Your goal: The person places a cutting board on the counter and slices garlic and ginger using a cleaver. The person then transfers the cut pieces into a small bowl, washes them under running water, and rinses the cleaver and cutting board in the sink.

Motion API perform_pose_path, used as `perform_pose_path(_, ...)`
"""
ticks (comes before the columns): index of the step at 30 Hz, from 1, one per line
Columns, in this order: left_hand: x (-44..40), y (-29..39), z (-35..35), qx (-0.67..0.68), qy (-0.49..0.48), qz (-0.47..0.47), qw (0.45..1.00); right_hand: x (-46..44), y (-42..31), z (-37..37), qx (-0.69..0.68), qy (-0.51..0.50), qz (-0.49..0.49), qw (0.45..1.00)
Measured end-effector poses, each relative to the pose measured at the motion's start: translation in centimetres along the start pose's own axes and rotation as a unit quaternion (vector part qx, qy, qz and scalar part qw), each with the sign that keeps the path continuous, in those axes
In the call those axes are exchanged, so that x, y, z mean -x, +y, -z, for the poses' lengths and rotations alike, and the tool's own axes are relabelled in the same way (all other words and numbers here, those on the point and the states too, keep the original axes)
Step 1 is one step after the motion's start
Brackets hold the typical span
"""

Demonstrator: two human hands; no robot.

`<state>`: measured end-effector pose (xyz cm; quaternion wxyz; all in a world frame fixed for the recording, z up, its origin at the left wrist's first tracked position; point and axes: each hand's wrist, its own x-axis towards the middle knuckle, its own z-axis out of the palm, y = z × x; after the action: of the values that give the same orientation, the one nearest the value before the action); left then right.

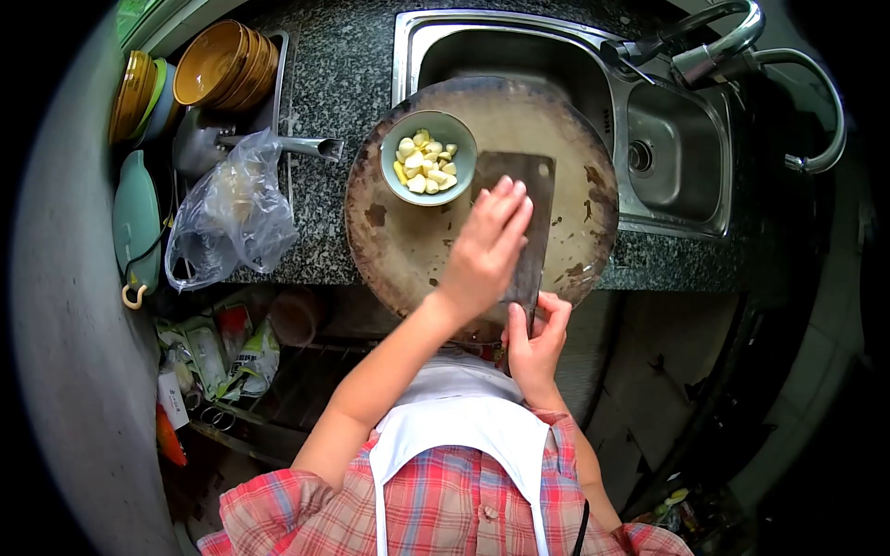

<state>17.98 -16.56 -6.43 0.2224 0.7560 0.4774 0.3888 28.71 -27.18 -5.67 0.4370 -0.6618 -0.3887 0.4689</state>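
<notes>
A dark, broad-bladed cleaver (pixel 536 218) lies flat over the round wooden chopping board (pixel 417 246). My right hand (pixel 538 347) grips its handle at the board's near edge. With fingers stretched out, my left hand (pixel 487 241) rests on the flat of the blade. Whatever may lie under the blade is hidden. Left of the cleaver, on the far part of the board, stands a pale green bowl (pixel 387 167) holding peeled garlic cloves (pixel 426 165). Dark wet patches mark the board.
Behind the board is a steel double sink (pixel 681 199) with a curved faucet (pixel 737 42). Brown bowls (pixel 218 65), a clear plastic bag (pixel 227 218) and a green lidlike piece (pixel 139 218) crowd the left counter. Packets (pixel 218 352) sit on a shelf below.
</notes>
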Motion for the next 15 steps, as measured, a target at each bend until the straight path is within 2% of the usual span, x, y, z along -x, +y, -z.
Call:
perform_pose_path(2, -1.9, -1.5, 2.2, -0.045, 0.02, -0.053, 0.997, -1.1, -2.0, -0.6, -0.013, -0.029, 0.038, 0.999)
perform_pose_path(5, -4.3, -4.1, 4.0, -0.049, 0.048, -0.087, 0.994, -2.0, -3.0, -0.5, -0.002, -0.042, 0.029, 0.999)
perform_pose_path(7, -5.2, -6.1, 4.5, -0.064, 0.039, -0.079, 0.994, -2.0, -3.2, 0.3, -0.015, -0.025, -0.045, 0.999)
perform_pose_path(9, -5.8, -7.9, 4.8, -0.064, 0.043, -0.08, 0.994, -1.7, -2.2, 1.8, 0.0, -0.012, -0.061, 0.998)
perform_pose_path(12, -5.2, -7.7, 6.5, -0.141, 0.085, -0.01, 0.986, -2.0, -1.0, 3.7, 0.012, 0.0, -0.096, 0.995)
perform_pose_path(14, -4.7, -6.7, 7.0, -0.074, 0.154, 0.059, 0.984, -2.5, -0.6, 4.5, -0.025, 0.008, -0.126, 0.992)
perform_pose_path(15, -4.5, -6.6, 7.2, -0.126, 0.17, 0.037, 0.977, -2.8, -0.2, 4.8, -0.046, 0.006, -0.119, 0.992)
